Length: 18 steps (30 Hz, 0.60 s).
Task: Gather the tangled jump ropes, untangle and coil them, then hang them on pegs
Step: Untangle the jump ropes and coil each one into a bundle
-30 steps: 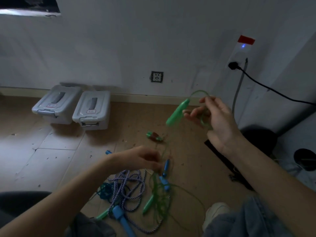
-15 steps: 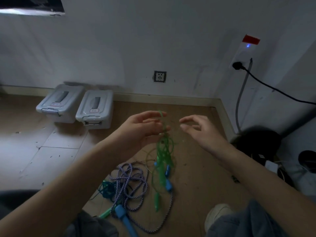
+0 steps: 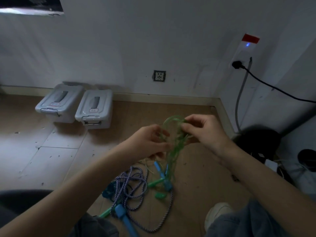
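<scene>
On the brown floor [image 3: 196, 194] lies a tangle with one purple-white braided rope [image 3: 135, 183], above which the left hand [image 3: 150, 142] and right hand [image 3: 203, 132] each pinch one bunched green rope [image 3: 172, 142], its strands blurred, while two grey lidded boxes [image 3: 77, 103] stand against the white wall [image 3: 153, 40].

Translucent green plastic jump rope [image 3: 172, 144]; purple-and-white twisted cord rope [image 3: 135, 183] with blue handle [image 3: 125, 218]; two pale grey lidded plastic boxes [image 3: 94, 108]; tan floor [image 3: 196, 177].
</scene>
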{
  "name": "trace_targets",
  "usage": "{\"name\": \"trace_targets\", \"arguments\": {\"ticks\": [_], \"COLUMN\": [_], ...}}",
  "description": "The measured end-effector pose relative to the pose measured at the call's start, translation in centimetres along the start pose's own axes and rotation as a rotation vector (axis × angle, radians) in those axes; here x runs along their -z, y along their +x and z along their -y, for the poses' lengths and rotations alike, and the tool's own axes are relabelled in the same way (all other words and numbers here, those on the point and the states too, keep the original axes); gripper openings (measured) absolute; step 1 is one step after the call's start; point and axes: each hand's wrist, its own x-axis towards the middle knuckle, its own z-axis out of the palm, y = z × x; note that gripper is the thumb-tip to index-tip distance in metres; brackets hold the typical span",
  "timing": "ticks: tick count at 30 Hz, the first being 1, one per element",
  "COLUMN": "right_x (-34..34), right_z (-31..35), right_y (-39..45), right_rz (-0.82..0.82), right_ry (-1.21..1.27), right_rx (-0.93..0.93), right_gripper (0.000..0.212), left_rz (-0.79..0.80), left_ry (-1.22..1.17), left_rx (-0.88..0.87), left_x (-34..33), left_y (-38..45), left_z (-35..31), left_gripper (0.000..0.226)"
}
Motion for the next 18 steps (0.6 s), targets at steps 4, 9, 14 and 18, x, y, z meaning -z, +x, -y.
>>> {"name": "trace_targets", "arguments": {"ticks": [4, 9, 14, 18], "right_x": [1.2, 1.2, 0.5, 0.1], "right_z": [0.2, 0.0, 0.9, 1.3], "right_y": [0.5, 0.4, 0.2, -0.1], "right_rz": [-0.170, -0.158, 0.064, 0.230], "right_ry": [0.015, -0.010, 0.381, 0.384], "right_rx": [-0.072, -0.167, -0.215, -0.175], "right_gripper": [0.010, 0.022, 0.013, 0.022], "left_rz": [-0.141, -0.407, -0.258, -0.046], "left_ry": [0.363, 0.332, 0.071, -0.094], "left_rx": [-0.054, -0.018, -0.094, -0.150], "left_x": [1.2, 3.6, 2.0, 0.0], "left_y": [1.0, 1.6, 0.8, 0.5], "left_z": [1.4, 2.2, 0.9, -0.2], "left_gripper": [0.011, 0.013, 0.044, 0.026]}}
